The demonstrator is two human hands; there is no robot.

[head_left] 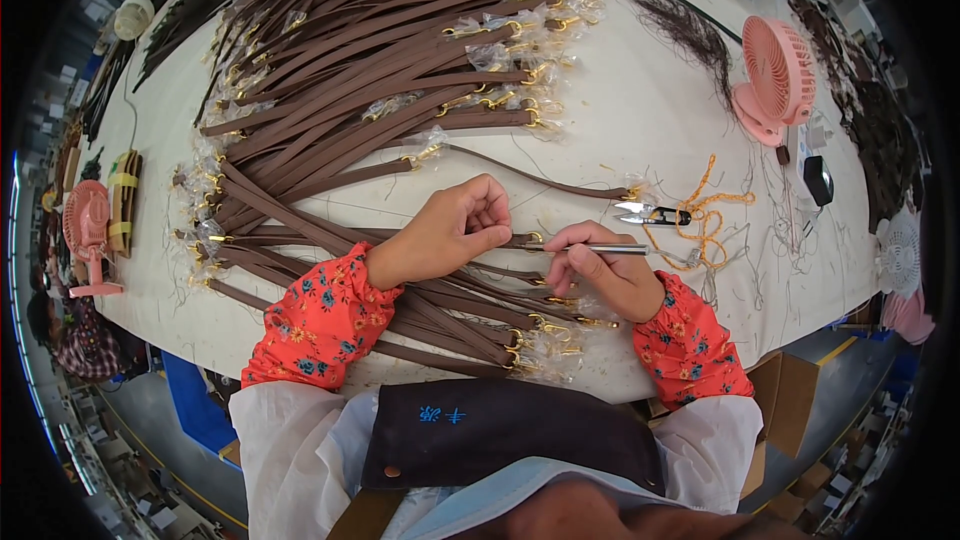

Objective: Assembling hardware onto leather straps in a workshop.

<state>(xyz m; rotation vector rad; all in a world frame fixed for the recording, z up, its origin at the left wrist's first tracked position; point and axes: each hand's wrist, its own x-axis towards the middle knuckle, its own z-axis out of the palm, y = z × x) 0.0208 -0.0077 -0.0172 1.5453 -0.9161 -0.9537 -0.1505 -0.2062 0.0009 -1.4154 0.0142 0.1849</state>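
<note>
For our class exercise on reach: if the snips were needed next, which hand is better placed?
Probably the right hand: it is nearer the snips, with the left hand farther off. The right does hold a silver tool, so it may need freeing first.

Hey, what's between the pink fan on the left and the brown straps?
The head view shows a yellow-banded bundle between that fan and the straps.

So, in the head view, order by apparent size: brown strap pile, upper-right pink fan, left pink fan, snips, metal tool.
1. Brown strap pile
2. Upper-right pink fan
3. Left pink fan
Unranked, smallest: snips and metal tool; the tool looks longer but thinner.
</note>
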